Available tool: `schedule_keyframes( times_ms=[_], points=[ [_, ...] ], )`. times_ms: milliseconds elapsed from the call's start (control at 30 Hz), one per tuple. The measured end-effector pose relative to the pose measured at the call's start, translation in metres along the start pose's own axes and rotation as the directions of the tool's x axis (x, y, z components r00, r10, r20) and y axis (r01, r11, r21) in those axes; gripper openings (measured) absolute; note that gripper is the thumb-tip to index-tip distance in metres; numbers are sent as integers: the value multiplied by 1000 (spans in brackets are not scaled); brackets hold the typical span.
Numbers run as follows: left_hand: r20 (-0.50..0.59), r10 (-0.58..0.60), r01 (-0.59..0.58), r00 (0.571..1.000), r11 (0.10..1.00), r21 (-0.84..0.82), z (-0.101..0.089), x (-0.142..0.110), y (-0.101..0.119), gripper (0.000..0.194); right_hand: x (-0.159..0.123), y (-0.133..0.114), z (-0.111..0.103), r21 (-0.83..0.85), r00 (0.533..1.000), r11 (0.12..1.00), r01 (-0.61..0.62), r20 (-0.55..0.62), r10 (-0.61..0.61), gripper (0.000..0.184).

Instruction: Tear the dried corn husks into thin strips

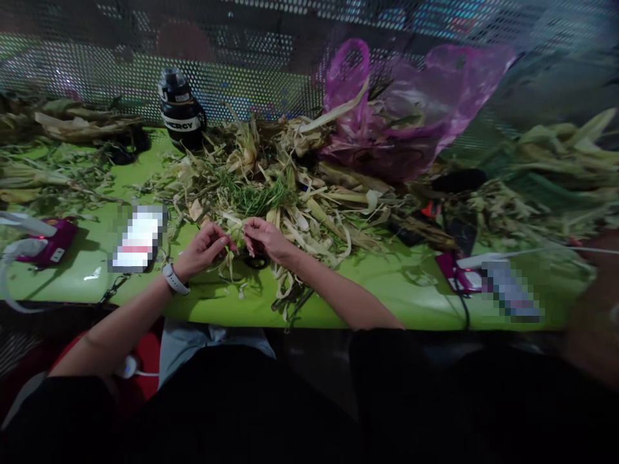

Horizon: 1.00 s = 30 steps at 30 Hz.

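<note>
My left hand (206, 248), with a white band on its wrist, is closed in a pinch above the green table (387, 290). Just to its right, my right hand (271, 240) pinches too, its fingertips close to the left ones. Thin green plant stems (229, 252) show at the fingertips; their exact kind is too small to make out. Right behind the hands lies a small heap of thin green strands (261, 196). It rests on a wide spread of pale, dry corn husks (314, 216). A dark ring-shaped thing (256, 261) is partly hidden beneath my right hand.
A black bottle (182, 116) and a pink plastic bag (387, 135) stand behind the husks against a perforated panel (271, 84). A phone (138, 238) lies left, another phone (512, 290) right. Purple charging boxes (53, 243) with cables sit on both sides. Part of another person shows at right.
</note>
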<state>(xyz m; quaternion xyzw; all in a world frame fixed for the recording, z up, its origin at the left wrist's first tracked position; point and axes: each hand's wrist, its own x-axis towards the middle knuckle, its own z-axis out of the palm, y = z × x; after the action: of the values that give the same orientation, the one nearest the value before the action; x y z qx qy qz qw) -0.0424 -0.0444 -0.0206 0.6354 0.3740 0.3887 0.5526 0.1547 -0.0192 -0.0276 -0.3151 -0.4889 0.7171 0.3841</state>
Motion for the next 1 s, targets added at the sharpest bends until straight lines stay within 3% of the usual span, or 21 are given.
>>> schedule_keyframes(
  times_ms=[200, 400, 567, 733, 1000],
  points=[
    [83, 26, -36, 996, 991, 126, -2, 3, -2, 26, -2, 1, 6, -91, 998, 995, 39, 45, -35, 39],
    [70, -101, 93, 992, 989, 114, -5, 5, -7, 31, -5, -2, 5, -79, 997, 997, -3, 75, 8, 40],
    [57, -202, 197, 978, 977, 82, -5, 5, -5, 32, -8, -9, 4, -43, 994, 993, 109, -7, -109, 37],
    [113, -270, 254, 956, 957, 137, -6, 5, -2, 37, -8, -15, 8, -182, 985, 968, 175, 45, -169, 35],
    [194, -234, 197, 953, 962, 191, -7, 3, 4, 39, 11, -17, 16, -375, 985, 911, 170, 27, -173, 35]
  ],
)
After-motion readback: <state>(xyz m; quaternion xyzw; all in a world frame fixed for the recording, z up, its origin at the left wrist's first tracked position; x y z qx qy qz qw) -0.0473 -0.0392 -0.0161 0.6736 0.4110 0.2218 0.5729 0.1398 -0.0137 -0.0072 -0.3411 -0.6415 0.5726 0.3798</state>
